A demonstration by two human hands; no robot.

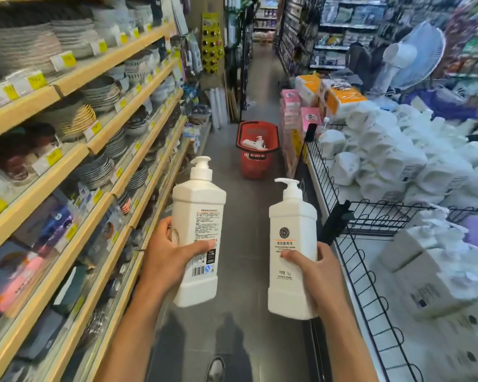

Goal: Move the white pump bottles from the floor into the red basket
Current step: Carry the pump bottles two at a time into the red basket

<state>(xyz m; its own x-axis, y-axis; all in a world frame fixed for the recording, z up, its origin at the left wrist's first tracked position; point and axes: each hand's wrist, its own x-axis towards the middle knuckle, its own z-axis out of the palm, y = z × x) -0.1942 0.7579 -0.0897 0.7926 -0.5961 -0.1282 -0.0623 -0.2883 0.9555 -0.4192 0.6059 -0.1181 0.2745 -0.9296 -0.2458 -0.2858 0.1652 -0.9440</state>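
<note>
The right hand (320, 274) had its fingers hidden behind the right bottle (291, 230); the left hand (163, 260) showed little of its own behind the left bottle (198, 205). White bottles (255, 143) in the distant red basket (255, 166) were too small to count. The shelves (66, 166) were blurred, their price tags unreadable. A shoe (215, 369) was cut off by the bottom edge.

Views: one, worn on the person's head.
Height: standing, above both forearms in a shop aisle.
Facing: forward and down along the floor (226, 150), toward the red basket (255, 164) well ahead.
Nearness: left hand (166, 257) and right hand (318, 274) sit close under the lens, gripping the left bottle (198, 216) and right bottle (291, 238); a shoe (215, 369) is at the bottom edge.
Spread: wide-angle, taking in shelves (75, 158) on the left and a wire bin (384, 208) on the right.
</note>
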